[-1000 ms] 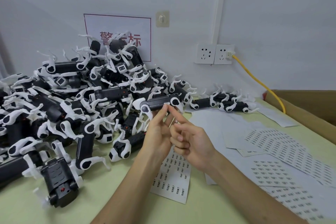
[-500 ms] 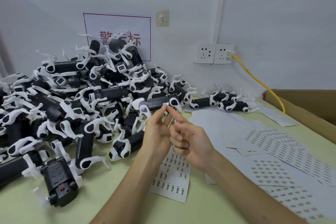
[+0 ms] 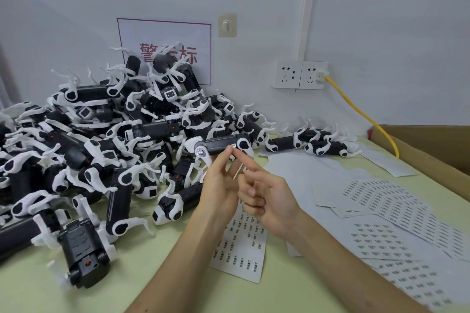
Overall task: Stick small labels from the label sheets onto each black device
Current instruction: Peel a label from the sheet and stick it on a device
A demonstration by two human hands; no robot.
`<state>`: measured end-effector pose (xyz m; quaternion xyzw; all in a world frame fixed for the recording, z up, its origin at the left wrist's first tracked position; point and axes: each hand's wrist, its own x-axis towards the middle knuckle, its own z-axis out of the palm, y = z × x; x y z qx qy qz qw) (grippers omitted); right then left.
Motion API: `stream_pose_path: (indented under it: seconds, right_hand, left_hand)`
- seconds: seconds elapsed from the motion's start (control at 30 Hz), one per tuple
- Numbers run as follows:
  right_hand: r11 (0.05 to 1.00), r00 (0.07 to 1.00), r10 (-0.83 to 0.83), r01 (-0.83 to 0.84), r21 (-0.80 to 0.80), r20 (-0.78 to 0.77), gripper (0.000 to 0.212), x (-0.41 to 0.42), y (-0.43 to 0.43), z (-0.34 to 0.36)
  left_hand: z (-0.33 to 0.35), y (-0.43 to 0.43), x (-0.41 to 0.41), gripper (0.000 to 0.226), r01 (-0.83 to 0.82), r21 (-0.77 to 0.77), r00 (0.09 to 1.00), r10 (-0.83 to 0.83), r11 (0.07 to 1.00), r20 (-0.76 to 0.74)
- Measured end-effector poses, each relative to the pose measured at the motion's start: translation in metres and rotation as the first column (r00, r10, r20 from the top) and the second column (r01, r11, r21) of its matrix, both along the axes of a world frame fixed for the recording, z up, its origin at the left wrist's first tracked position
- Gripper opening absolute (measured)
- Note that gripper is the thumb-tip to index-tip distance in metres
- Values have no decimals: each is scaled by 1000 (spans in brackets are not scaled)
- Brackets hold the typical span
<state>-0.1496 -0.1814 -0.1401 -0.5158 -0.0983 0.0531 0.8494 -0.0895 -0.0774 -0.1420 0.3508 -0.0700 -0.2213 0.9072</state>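
**Operator:** Which step is in hand?

**Manual:** Step 2, seating the label. The left hand grips 1 black device from below, with thumb and fingers clamped around its body. It holds the device raised above the table, in front of the pile of like units. The right hand clamps nothing that shows. Its index finger is straight, with the tip on a small label near the right end of the device body. The other fingers are folded in.

**Operator:** Is the label seated?

**Manual:** Probably in part. It lies on the body at the fingertip, but whether its edges are flat is too small to tell.

**Operator:** What does the next move call for?

**Manual:** Judged from this position:
1. Press firmly along the label.
2. Set the unit down apart from the pile.
3. Peel a fresh label from the label sheet lying under both wrists.

Further sheets lie to the right. The pile is large, so many repeats likely remain
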Motion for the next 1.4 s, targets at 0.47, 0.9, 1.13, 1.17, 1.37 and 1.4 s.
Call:
stream_pose_path:
  seconds: [0.47,0.9,1.13,1.17,1.37,1.4]
  right_hand:
    - [1000,1000,6,-6,-4,-9,54,0,1,-2]
    - [999,999,8,-7,43,-34,50,1,2,-3]
    - [999,999,12,-11,35,-35,57,0,2,-1]
    - [999,999,12,-10,35,-35,57,0,1,-1]
    - [999,999,12,-10,43,-30,55,1,2,-1]
    - [999,1000,14,-12,46,-28,55,1,1,-1]
  left_hand:
    - [1,0,-1,17,-52,39,998,53,998,-30]
    - [-1,-3,1,51,-175,53,983,178,983,-47]
    - [-1,-4,1,55,-230,23,973,231,973,-25]
    - [-1,-5,1,51,-234,17,972,235,972,-32]
    - [-1,-5,1,24,-253,16,966,254,967,-55]
    - [-1,-5,1,23,-261,14,964,262,965,-52]
